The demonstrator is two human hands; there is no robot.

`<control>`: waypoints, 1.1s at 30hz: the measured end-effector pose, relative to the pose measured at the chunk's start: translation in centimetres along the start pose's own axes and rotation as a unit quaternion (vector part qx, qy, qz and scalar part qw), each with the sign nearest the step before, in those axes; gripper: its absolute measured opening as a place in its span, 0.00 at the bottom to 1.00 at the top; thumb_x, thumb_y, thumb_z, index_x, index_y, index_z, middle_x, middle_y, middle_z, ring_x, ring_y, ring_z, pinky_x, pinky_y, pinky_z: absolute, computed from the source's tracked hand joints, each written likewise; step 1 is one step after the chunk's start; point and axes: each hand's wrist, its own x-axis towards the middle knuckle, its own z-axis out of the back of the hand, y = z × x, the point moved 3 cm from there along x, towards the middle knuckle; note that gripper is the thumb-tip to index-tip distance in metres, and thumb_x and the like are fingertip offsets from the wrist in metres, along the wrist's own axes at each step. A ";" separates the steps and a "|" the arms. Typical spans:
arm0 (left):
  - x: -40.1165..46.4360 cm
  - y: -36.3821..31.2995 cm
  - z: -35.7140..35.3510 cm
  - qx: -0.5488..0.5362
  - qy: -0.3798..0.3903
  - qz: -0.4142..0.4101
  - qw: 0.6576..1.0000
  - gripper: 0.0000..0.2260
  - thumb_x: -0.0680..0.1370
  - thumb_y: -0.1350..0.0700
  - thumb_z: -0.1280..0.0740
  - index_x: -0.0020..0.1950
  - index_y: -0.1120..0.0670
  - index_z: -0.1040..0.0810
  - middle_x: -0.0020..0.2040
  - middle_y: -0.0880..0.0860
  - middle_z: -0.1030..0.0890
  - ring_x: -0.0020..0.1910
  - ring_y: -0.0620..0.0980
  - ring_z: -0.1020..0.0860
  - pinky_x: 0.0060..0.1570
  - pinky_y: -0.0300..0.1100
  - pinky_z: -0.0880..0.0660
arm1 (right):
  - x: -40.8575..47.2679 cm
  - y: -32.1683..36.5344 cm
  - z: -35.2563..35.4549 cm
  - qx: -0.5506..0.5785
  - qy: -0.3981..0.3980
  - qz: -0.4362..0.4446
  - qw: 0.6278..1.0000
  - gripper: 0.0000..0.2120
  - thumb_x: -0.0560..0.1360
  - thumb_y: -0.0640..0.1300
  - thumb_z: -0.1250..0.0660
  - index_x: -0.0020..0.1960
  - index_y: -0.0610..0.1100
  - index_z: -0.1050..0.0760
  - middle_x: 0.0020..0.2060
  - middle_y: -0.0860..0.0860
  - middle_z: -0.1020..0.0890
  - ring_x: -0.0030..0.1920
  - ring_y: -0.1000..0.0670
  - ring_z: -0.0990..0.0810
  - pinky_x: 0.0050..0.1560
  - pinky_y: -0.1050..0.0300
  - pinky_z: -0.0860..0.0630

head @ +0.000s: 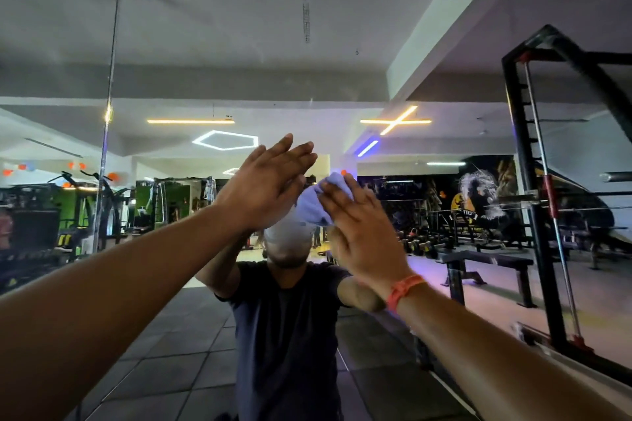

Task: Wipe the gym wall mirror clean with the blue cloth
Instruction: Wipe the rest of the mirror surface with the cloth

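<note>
Nearest, 2 bare forearms reach forward to the mirror (342, 27). The right hand (359, 232), flat with straight fingers and an orange wristband (405, 290), presses the bunched blue cloth (313, 203) against the glass. The left hand (265, 181), released and flat, rests just left of the cloth. The risk, as a judgement: the cloth, only pressed and not gripped, could slip and drop; the bare palm could leave smears. Beyond the cloth, the mirror reflects the person, floor tiles, a bench, machines and ceiling lights. A black rack (533, 215) stands right of the cloth.
</note>
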 end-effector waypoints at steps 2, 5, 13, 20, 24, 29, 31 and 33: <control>-0.8 -2.3 0.2 -0.097 -0.069 0.034 0.992 0.22 0.81 0.52 0.42 0.74 0.54 0.25 0.74 0.51 0.25 0.76 0.47 0.33 0.72 0.38 0.37 | 0.0 2.4 -1.1 0.019 -0.003 -0.058 0.998 0.29 0.81 0.47 0.43 0.81 0.45 0.38 0.82 0.49 0.40 0.83 0.43 0.50 0.79 0.38 0.46; -2.2 -6.3 -0.4 -0.173 -0.122 0.017 0.977 0.17 0.82 0.56 0.39 0.69 0.56 0.21 0.67 0.53 0.19 0.66 0.44 0.26 0.63 0.26 0.36 | 0.7 2.9 -1.0 0.017 0.036 -0.074 0.996 0.33 0.79 0.54 0.46 0.82 0.44 0.41 0.83 0.45 0.48 0.82 0.47 0.63 0.81 0.44 0.63; -2.0 -8.0 -6.6 -0.070 0.007 0.045 0.997 0.33 0.83 0.36 0.60 0.84 0.52 0.53 0.84 0.48 0.53 0.83 0.51 0.62 0.81 0.55 0.57 | -2.9 -4.2 4.6 0.259 -0.122 -0.157 0.945 0.28 0.74 0.43 0.44 0.74 0.42 0.28 0.76 0.54 0.32 0.82 0.49 0.43 0.81 0.46 0.43; -1.0 -9.3 -8.2 0.116 0.004 0.074 0.990 0.37 0.83 0.38 0.47 0.84 0.59 0.53 0.84 0.58 0.56 0.81 0.68 0.62 0.79 0.63 0.59 | -5.5 -6.7 1.6 -0.056 0.019 -0.153 0.986 0.32 0.84 0.57 0.56 0.83 0.42 0.48 0.83 0.48 0.50 0.83 0.45 0.53 0.80 0.40 0.49; 1.2 -7.7 -7.4 0.223 0.025 -0.051 0.973 0.32 0.81 0.45 0.45 0.83 0.54 0.44 0.83 0.64 0.48 0.80 0.73 0.50 0.74 0.69 0.42 | -5.7 -6.8 1.1 -0.083 -0.023 -0.186 0.979 0.29 0.85 0.56 0.54 0.82 0.44 0.42 0.83 0.49 0.44 0.83 0.46 0.48 0.79 0.42 0.48; 5.1 -5.2 -2.7 0.227 0.017 0.063 0.972 0.41 0.76 0.33 0.39 0.84 0.48 0.48 0.84 0.58 0.59 0.82 0.63 0.61 0.75 0.71 0.58 | -5.9 -6.9 0.7 -0.095 -0.051 -0.182 0.977 0.29 0.83 0.54 0.47 0.82 0.46 0.40 0.82 0.51 0.42 0.82 0.47 0.45 0.78 0.40 0.44; 4.6 -5.4 -2.9 0.187 0.012 0.096 0.978 0.38 0.76 0.34 0.46 0.84 0.47 0.48 0.84 0.57 0.55 0.82 0.63 0.58 0.74 0.74 0.55 | -6.0 -6.9 0.5 -0.096 -0.058 -0.180 0.977 0.29 0.83 0.54 0.48 0.82 0.46 0.40 0.82 0.51 0.41 0.82 0.47 0.44 0.79 0.41 0.44; 2.7 -6.2 -4.5 0.164 0.001 0.028 0.986 0.35 0.76 0.39 0.51 0.83 0.50 0.42 0.84 0.57 0.48 0.82 0.63 0.51 0.73 0.74 0.49 | -6.0 -6.9 0.6 -0.095 -0.069 -0.180 0.977 0.28 0.84 0.55 0.49 0.81 0.46 0.38 0.82 0.51 0.40 0.82 0.48 0.44 0.79 0.42 0.45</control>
